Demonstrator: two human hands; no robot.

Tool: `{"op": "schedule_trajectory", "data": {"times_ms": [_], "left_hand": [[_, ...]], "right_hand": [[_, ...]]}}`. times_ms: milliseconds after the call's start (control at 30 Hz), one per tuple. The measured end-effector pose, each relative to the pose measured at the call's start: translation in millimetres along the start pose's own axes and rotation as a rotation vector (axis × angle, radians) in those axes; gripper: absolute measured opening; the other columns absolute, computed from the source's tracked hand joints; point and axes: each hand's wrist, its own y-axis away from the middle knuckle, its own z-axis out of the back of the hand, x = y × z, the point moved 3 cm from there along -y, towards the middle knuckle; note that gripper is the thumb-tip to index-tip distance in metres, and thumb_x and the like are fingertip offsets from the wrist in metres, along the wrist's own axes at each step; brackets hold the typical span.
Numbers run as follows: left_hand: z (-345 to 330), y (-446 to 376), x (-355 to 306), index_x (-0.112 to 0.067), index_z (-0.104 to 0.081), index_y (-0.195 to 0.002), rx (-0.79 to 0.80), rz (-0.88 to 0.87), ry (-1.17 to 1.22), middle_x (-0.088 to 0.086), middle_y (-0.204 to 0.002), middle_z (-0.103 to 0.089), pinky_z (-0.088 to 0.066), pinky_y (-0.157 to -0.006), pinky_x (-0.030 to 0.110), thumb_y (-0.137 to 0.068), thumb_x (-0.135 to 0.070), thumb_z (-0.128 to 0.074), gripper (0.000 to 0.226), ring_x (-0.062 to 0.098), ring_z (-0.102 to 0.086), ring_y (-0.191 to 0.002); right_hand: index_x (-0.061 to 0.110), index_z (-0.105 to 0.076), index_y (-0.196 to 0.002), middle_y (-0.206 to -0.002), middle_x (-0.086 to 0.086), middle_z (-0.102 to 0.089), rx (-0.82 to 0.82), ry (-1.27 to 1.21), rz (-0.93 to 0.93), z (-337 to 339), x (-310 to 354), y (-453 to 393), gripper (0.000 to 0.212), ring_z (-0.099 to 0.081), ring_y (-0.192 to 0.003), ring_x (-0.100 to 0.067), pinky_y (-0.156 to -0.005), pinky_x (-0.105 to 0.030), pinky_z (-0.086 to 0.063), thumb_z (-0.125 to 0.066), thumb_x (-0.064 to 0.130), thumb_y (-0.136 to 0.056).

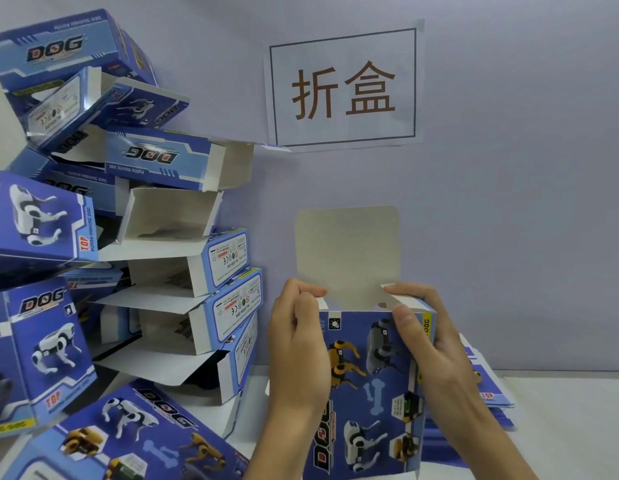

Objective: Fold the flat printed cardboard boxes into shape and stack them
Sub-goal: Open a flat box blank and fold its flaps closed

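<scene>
A blue printed cardboard box (370, 386) with robot-dog pictures stands upright in front of me, its large plain lid flap (348, 254) pointing up. My left hand (297, 344) grips the box's left side, with thumb and fingers pinching the small left flap at the top. My right hand (422, 337) holds the right side, its fingers curled over the small right flap and pressing it inward. A leaning pile of folded boxes (183, 271) with open ends fills the left. Flat boxes (488, 386) lie stacked behind my right wrist.
A white paper sign (346, 88) with two large characters hangs on the pale wall. More blue boxes (135, 431) lie on the white table (571, 410) at the lower left, close to my left arm. The leaning pile reaches almost to the held box.
</scene>
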Motion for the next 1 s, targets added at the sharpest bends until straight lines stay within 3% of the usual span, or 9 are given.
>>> {"op": "schedule_trajectory", "data": {"times_ms": [167,333,433,533,600,733,800,900,1000], "left_hand": [[0.4,2.0,-1.5,-0.009,-0.058,-0.091,0.008,0.024,0.031,-0.009,-0.073,-0.06,-0.047,-0.053,0.011,-0.107,-0.024,-0.039,0.029,-0.003,-0.063,-0.066],[-3.6,3.2,-5.1,-0.014,-0.058,-0.091,0.081,0.091,0.101,0.018,-0.081,-0.061,-0.051,-0.063,0.037,-0.083,-0.038,-0.044,0.029,0.035,-0.065,-0.074],[-1.1,0.0,-4.9,-0.032,-0.057,-0.094,0.067,0.109,0.114,0.016,-0.09,-0.061,-0.053,-0.058,0.032,-0.098,-0.024,-0.043,0.016,0.03,-0.065,-0.072],[2.7,-1.5,-2.4,-0.063,-0.048,-0.109,0.083,0.165,0.166,0.009,-0.116,-0.062,-0.059,-0.083,0.047,-0.101,-0.027,-0.043,0.037,0.036,-0.068,-0.096],[2.7,-0.8,-2.5,-0.069,-0.046,-0.112,0.118,0.187,0.217,-0.005,-0.111,-0.069,-0.059,-0.082,0.047,-0.103,-0.022,-0.039,0.048,0.032,-0.071,-0.093],[1.4,0.1,-3.8,-0.055,-0.059,-0.105,0.13,0.131,0.237,0.02,-0.095,-0.064,-0.053,-0.075,0.055,-0.098,-0.022,-0.044,0.037,0.036,-0.06,-0.082],[2.3,-1.2,-4.1,-0.05,-0.061,-0.093,0.088,0.072,0.204,0.006,-0.084,-0.068,-0.056,-0.071,0.05,-0.097,-0.026,-0.045,0.029,0.027,-0.065,-0.079],[3.6,-2.1,-5.4,-0.031,-0.062,-0.087,0.068,-0.003,0.139,-0.009,-0.087,-0.072,-0.058,-0.067,0.036,-0.087,-0.046,-0.044,0.023,0.018,-0.072,-0.081],[7.6,-1.7,3.0,-0.023,-0.062,-0.088,0.029,0.099,0.223,0.01,-0.099,-0.074,-0.059,-0.065,0.039,-0.084,-0.053,-0.04,0.037,0.029,-0.075,-0.086]], "right_hand": [[0.034,-0.068,-0.108,-0.118,0.0,-0.07,-0.014,-0.043,-0.032,3.0,3.5,-6.0,0.053,-0.066,-0.113,-0.027,-0.094,-0.049,-0.053,-0.045,0.074,-0.082],[0.031,-0.066,-0.095,-0.089,-0.018,-0.067,-0.059,-0.082,-0.112,4.7,-0.9,-12.4,0.025,-0.07,-0.078,-0.031,-0.059,-0.037,-0.057,-0.046,0.039,-0.082],[0.039,-0.057,-0.105,-0.066,-0.005,-0.056,-0.096,-0.134,-0.13,3.1,-2.1,-9.9,0.026,-0.06,-0.06,-0.019,-0.048,-0.029,-0.051,-0.046,0.033,-0.082],[0.05,-0.051,-0.123,-0.053,0.011,-0.05,-0.093,-0.127,-0.148,2.3,-3.1,-9.8,0.048,-0.054,-0.047,-0.01,-0.044,-0.024,-0.048,-0.045,0.032,-0.079],[0.05,-0.05,-0.133,-0.057,0.009,-0.055,-0.074,-0.065,-0.139,2.5,-2.6,-10.7,0.058,-0.057,-0.053,-0.015,-0.05,-0.031,-0.052,-0.042,0.035,-0.078],[0.05,-0.057,-0.119,-0.054,0.018,-0.055,-0.104,-0.065,-0.15,5.5,-5.1,-11.4,0.046,-0.057,-0.054,-0.003,-0.049,-0.02,-0.046,-0.043,0.033,-0.078],[0.048,-0.06,-0.108,-0.058,0.018,-0.058,-0.104,-0.093,-0.146,4.7,-4.5,-11.0,0.036,-0.058,-0.054,-0.005,-0.048,-0.022,-0.047,-0.044,0.03,-0.081],[0.04,-0.065,-0.104,-0.099,-0.004,-0.073,-0.086,-0.21,-0.136,5.1,-6.3,-7.8,0.029,-0.069,-0.085,-0.022,-0.061,-0.035,-0.055,-0.047,0.037,-0.081],[0.022,-0.066,-0.113,-0.109,-0.013,-0.073,-0.073,-0.381,-0.155,4.3,-4.8,-1.5,0.044,-0.072,-0.092,-0.034,-0.063,-0.04,-0.06,-0.046,0.052,-0.089]]}}
